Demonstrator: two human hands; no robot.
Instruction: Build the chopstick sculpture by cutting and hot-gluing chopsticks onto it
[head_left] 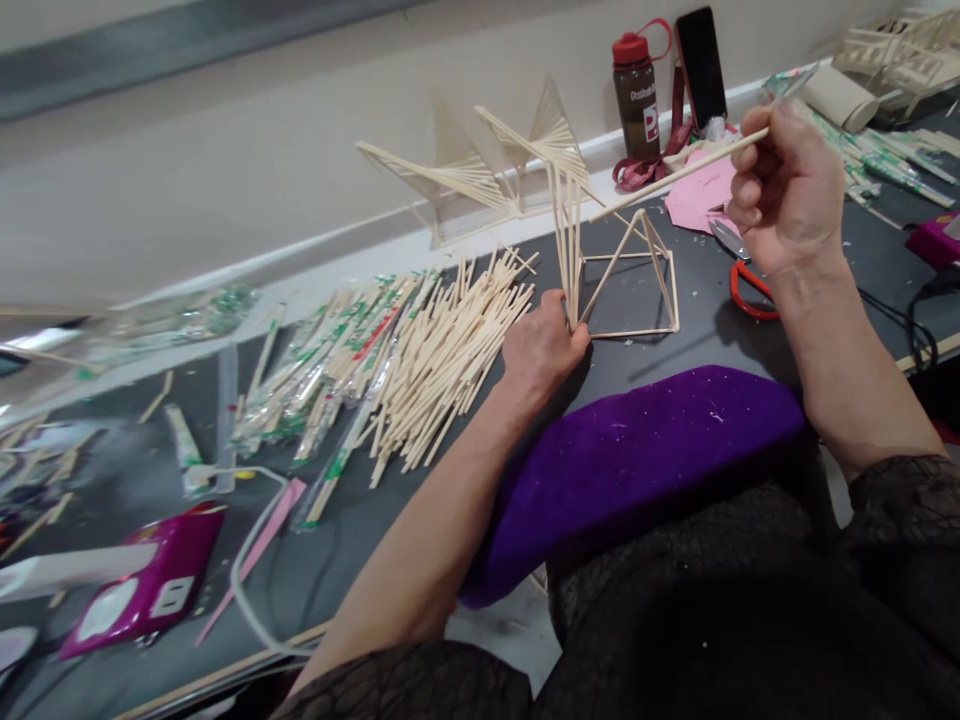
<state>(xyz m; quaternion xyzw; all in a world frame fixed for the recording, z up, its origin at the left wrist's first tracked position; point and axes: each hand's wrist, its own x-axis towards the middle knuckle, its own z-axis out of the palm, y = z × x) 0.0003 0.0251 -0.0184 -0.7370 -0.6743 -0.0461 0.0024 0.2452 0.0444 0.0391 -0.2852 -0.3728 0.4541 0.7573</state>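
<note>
My left hand [546, 345] is closed on the near left corner of a frame built from wooden chopsticks [630, 334], which stands on the dark table. Several of its sticks fan upward from that corner. Raised on the right, my right hand [791, 190] pinches one end of a single chopstick [675, 178]. This stick slants down to the left, its far tip close to the frame's upper sticks; whether they touch I cannot tell. Left of my left hand lies a heap of loose chopsticks [450, 370].
Wrapped chopsticks [330, 360] lie beyond the heap. Two fan-shaped stick structures [457, 185] stand by the wall. A bottle [636, 100], a phone [701, 70], pink paper [701, 190] and red-handled scissors [750, 292] sit to the right. A purple cushion [652, 440] is at the table's front.
</note>
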